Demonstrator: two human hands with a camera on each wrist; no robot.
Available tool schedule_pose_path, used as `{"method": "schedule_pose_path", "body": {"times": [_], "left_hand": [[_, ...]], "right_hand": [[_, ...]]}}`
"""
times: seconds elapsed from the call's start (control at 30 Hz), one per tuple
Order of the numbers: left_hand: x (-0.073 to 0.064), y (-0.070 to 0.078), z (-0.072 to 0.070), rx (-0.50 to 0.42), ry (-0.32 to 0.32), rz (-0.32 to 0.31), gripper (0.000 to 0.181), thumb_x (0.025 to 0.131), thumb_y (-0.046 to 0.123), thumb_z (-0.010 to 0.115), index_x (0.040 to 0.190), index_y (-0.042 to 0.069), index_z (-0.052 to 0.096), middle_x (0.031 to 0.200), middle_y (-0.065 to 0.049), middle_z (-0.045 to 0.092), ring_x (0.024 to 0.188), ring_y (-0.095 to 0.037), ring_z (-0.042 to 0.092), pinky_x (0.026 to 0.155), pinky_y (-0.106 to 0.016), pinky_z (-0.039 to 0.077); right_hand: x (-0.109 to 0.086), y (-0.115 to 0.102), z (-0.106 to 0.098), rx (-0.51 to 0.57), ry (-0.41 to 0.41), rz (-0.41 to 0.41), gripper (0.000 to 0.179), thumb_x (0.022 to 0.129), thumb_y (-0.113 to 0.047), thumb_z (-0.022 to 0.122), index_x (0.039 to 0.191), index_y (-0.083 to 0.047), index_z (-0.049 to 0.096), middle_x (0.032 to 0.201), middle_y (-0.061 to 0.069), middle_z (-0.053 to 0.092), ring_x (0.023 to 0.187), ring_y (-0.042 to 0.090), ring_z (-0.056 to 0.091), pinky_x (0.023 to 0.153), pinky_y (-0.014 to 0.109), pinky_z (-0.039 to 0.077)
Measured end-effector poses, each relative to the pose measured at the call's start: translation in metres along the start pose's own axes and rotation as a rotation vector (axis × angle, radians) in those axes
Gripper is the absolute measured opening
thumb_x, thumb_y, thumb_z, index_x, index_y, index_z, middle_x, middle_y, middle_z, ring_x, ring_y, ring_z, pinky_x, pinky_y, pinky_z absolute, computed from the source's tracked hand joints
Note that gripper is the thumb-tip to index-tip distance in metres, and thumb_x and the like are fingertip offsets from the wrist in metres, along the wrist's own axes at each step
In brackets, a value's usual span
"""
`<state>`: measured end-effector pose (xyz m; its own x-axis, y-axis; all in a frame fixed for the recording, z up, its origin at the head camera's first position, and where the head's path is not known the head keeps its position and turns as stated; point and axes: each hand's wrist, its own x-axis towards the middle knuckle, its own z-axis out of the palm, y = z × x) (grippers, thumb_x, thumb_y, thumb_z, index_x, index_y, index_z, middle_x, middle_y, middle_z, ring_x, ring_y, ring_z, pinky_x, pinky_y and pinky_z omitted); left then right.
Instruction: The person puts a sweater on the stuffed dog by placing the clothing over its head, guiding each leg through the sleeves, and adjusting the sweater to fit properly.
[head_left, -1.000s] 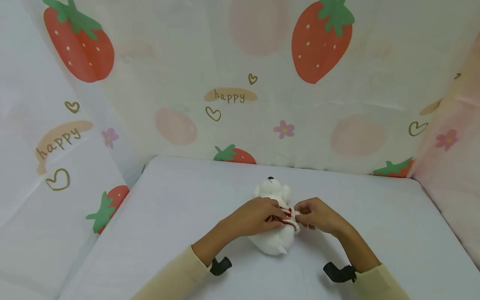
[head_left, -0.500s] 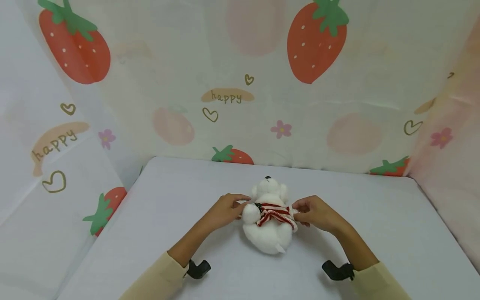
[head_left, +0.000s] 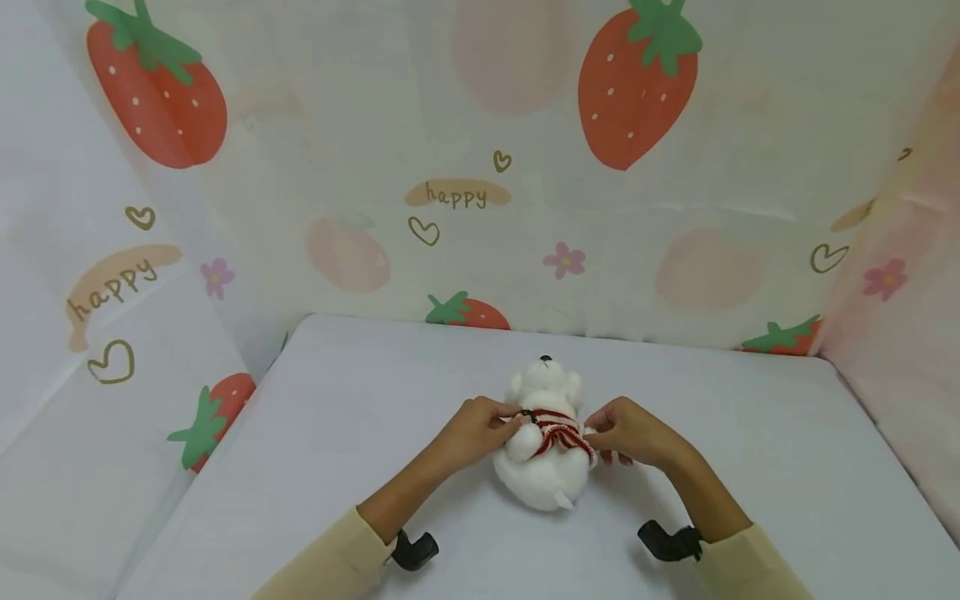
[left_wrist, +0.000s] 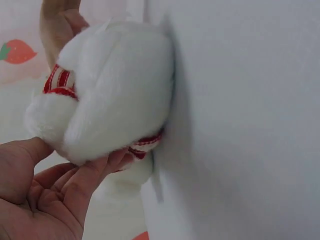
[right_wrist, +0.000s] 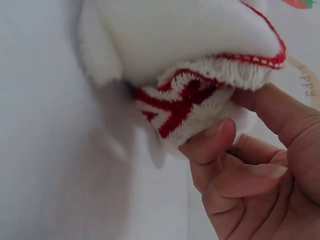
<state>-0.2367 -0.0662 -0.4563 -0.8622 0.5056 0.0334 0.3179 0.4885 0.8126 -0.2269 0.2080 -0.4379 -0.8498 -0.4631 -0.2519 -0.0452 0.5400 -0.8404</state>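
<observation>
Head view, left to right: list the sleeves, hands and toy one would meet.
Left sleeve, left hand, white plush toy, right hand, right sleeve.

Relative to one second earlier, the left hand (head_left: 474, 429) no longer lies across the striped garment (head_left: 558, 427); it grips the side of the plush toy (head_left: 540, 483).

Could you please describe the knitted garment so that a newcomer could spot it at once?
On the white table, a white plush toy lies between the left hand and right hand. The knitted garment sits on its body, its red stripes standing out from the plain white fur.
</observation>
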Motion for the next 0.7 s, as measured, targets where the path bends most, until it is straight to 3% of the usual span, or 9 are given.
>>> {"method": "schedule_pose_path", "body": {"times": [0.1,0.2,0.33,0.47,0.57,0.7], "left_hand": [[0.0,0.0,0.0,0.003,0.0,0.009,0.035,0.102,0.022,0.063,0.125,-0.003,0.069,0.08,-0.005,0.074,0.063,-0.004,0.059,0.053,-0.019,0.041],[0.001,-0.001,0.0,-0.009,-0.008,-0.004,0.036,0.102,0.023,0.064,0.126,-0.003,0.069,0.088,-0.009,0.076,0.073,-0.006,0.066,0.057,-0.02,0.046],[0.001,-0.003,-0.001,-0.039,-0.016,-0.032,0.036,0.102,0.024,0.064,0.126,-0.002,0.069,0.08,-0.004,0.074,0.072,-0.005,0.066,0.056,-0.021,0.046],[0.001,-0.004,-0.002,-0.044,-0.023,-0.033,0.036,0.102,0.025,0.063,0.127,0.001,0.07,0.059,0.004,0.062,0.055,-0.004,0.05,0.05,-0.021,0.038],[0.002,-0.005,-0.002,-0.036,-0.027,-0.028,0.035,0.102,0.026,0.063,0.127,0.002,0.07,0.051,0.005,0.051,0.049,-0.005,0.04,0.047,-0.021,0.033],[0.002,-0.005,-0.003,-0.033,-0.031,-0.027,0.035,0.102,0.025,0.063,0.127,0.0,0.07,0.054,0.004,0.056,0.05,-0.005,0.043,0.048,-0.021,0.034]], "right_hand": [[0.002,-0.001,0.004,0.038,0.02,0.022,0.011,0.093,-0.008,0.065,0.093,0.001,0.073,0.06,0.006,0.058,0.051,0.012,0.043,0.045,0.023,0.034],[0.004,-0.001,0.009,0.068,0.057,0.063,0.01,0.093,-0.007,0.064,0.093,0.002,0.069,0.059,0.003,0.055,0.051,0.012,0.042,0.046,0.024,0.034],[0.006,-0.002,0.016,-0.003,0.144,0.098,0.008,0.089,-0.01,0.068,0.084,-0.003,0.067,0.059,0.001,0.052,0.049,0.012,0.041,0.046,0.026,0.035],[0.008,-0.005,0.018,-0.131,0.224,0.071,0.013,0.085,-0.01,0.072,0.074,-0.007,0.064,0.06,-0.002,0.047,0.054,0.013,0.041,0.049,0.027,0.035],[0.009,-0.007,0.017,-0.15,0.197,0.055,0.013,0.086,-0.008,0.072,0.075,-0.007,0.066,0.06,-0.001,0.048,0.051,0.013,0.046,0.049,0.029,0.041],[0.008,-0.006,0.012,-0.045,0.075,0.069,0.009,0.091,-0.009,0.068,0.086,-0.002,0.071,0.064,0.002,0.06,0.052,0.014,0.056,0.052,0.032,0.053]]}}
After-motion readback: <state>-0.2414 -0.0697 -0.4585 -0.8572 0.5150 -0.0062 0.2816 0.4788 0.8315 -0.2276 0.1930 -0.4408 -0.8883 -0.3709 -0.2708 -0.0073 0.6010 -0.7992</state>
